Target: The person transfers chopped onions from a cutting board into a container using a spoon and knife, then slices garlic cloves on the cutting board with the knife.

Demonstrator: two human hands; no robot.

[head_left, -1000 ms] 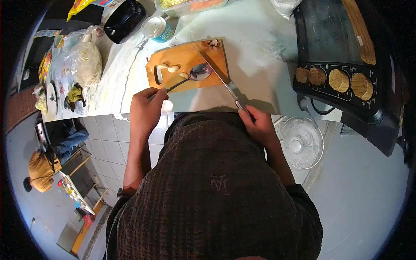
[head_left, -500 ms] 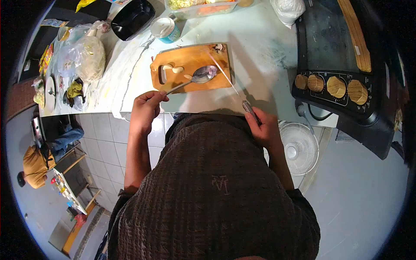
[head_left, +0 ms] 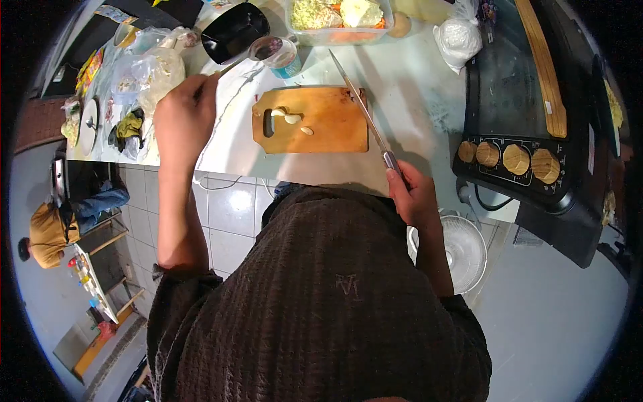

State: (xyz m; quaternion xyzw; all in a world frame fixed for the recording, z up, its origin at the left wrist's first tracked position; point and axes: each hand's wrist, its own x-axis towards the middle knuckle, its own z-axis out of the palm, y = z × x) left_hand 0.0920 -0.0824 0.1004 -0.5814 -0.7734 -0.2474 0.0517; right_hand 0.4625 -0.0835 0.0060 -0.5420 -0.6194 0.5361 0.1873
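My left hand [head_left: 186, 115] is closed around the handle of a metal spoon [head_left: 234, 63]. The spoon's bowl is at the mouth of a white and teal plastic cup [head_left: 289, 68]; I cannot tell whether it touches the rim. In my right hand [head_left: 414, 195] is a knife [head_left: 365, 108], its long blade slanting up and left across the right end of a wooden cutting board [head_left: 328, 134]. Several pale peeled garlic cloves [head_left: 293, 118] lie near the board's handle slot. Small dark scraps sit by its upper right corner.
A black bowl [head_left: 234, 32] stands behind the cup, beside a clear container of chopped vegetables [head_left: 338, 33]. Plastic bags [head_left: 151, 74] crowd the left. A tied white bag [head_left: 459, 41] and a black electric griddle [head_left: 512, 120] are on the right. A person [head_left: 50, 231] sits far left.
My left hand has lifted the spoon off the cutting board and carried it up and left to the cup. My right hand still holds the knife near the board's right end.
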